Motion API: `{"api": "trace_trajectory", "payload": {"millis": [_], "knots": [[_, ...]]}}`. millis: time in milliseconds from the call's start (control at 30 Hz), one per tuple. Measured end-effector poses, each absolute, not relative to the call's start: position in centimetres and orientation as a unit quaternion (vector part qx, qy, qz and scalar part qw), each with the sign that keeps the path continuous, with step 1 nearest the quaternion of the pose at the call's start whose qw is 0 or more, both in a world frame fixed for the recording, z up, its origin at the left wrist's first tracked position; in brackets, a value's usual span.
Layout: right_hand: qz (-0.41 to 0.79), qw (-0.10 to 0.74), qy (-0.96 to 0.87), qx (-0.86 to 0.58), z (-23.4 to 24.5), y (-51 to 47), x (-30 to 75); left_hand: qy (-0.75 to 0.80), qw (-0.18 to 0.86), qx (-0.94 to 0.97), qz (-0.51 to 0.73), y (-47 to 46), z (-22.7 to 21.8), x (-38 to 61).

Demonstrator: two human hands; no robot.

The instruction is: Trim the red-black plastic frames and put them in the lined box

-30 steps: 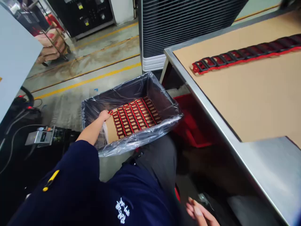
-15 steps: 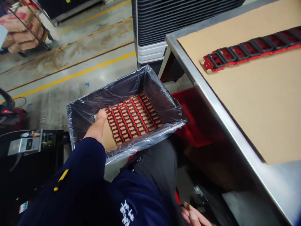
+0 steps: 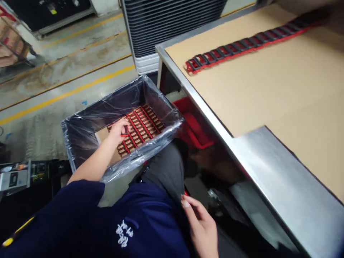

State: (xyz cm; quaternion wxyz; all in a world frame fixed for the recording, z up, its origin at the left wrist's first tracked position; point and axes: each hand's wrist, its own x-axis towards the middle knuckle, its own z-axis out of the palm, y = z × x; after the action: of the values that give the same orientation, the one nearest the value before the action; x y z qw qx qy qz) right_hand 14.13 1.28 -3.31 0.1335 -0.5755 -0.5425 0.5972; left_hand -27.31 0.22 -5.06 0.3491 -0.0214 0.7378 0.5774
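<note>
My left hand is over the plastic-lined bin, its fingers closed around a small red-and-black frame piece. Beneath it lie rows of matching red-and-black pieces on brown cardboard inside the bin. Near my right thigh, my right hand has thumb and forefinger pressed together; what lies between the tips, if anything, is too small to make out. On the metal-edged table, a long chain of red-and-black links stretches diagonally toward the back right.
The table is topped with brown board and has a bare metal corner. A red bin stands under its edge. Behind is a slatted unit. At lower left sits a dark machine.
My left hand has lifted from the bin's left side and moved over the rows, now gripping a piece. My right hand has come up further into view. The camera has turned right.
</note>
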Motion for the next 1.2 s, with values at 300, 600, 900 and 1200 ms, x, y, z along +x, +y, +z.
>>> {"api": "trace_trajectory", "payload": {"millis": [300,600,900,1200], "knots": [[0.631,0.351,-0.504,-0.473,0.5,0.0,12.9,0.401,0.727,0.041,0.555,3.7,0.8,0.1],[0.44,0.492,-0.566,-0.493,0.6,-1.9,17.6,0.35,0.811,0.108,0.457,2.9,1.2,4.1],[0.404,0.511,-0.62,-0.438,-0.1,-2.4,18.8,0.333,0.783,0.355,0.387,0.9,1.4,1.5],[0.408,0.514,-0.641,-0.398,-0.3,-2.3,18.7,0.359,0.666,0.578,0.305,0.5,2.3,-0.1]]}}
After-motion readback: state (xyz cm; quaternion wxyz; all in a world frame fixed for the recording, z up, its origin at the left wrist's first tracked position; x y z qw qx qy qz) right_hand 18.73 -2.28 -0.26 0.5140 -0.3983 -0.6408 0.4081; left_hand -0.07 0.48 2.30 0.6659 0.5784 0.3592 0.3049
